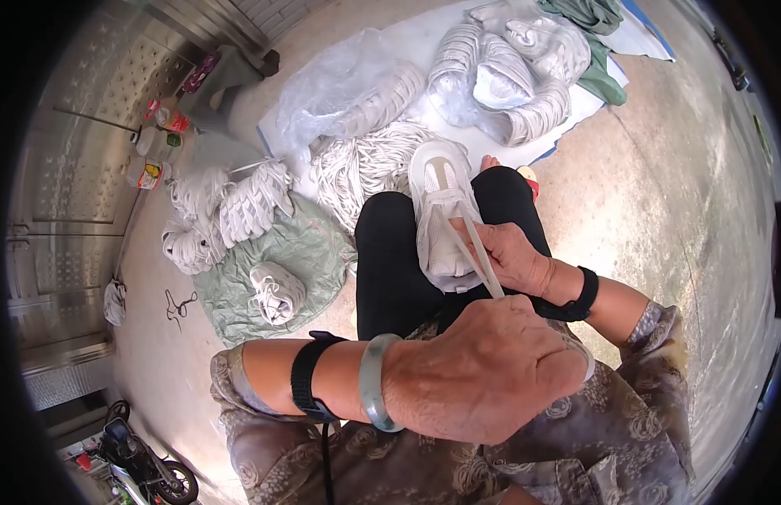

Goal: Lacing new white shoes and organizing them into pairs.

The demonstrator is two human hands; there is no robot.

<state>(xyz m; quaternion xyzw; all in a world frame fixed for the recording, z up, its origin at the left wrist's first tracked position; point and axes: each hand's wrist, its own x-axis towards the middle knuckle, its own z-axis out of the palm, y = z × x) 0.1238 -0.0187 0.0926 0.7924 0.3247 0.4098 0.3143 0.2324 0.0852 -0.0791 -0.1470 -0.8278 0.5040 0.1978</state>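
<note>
A white sneaker rests between my knees, toe pointing away from me. A flat, pale shoelace runs in taut strands from its eyelets toward me. My left hand is closed in a fist around the lace, near my lap; a loop of lace shows past its knuckles. Beside the shoe's opening, my right hand pinches the lace strands with curled fingers. Part of its grip is hidden behind the lace. A jade bangle and a black strap circle my left wrist; another black strap is on the right.
A heap of loose laces lies beyond my left knee. Bundled white shoes and plastic wrap cover a white sheet. At left, a laced shoe sits on a green cloth, near more stacked shoes. A motorbike stands lower left.
</note>
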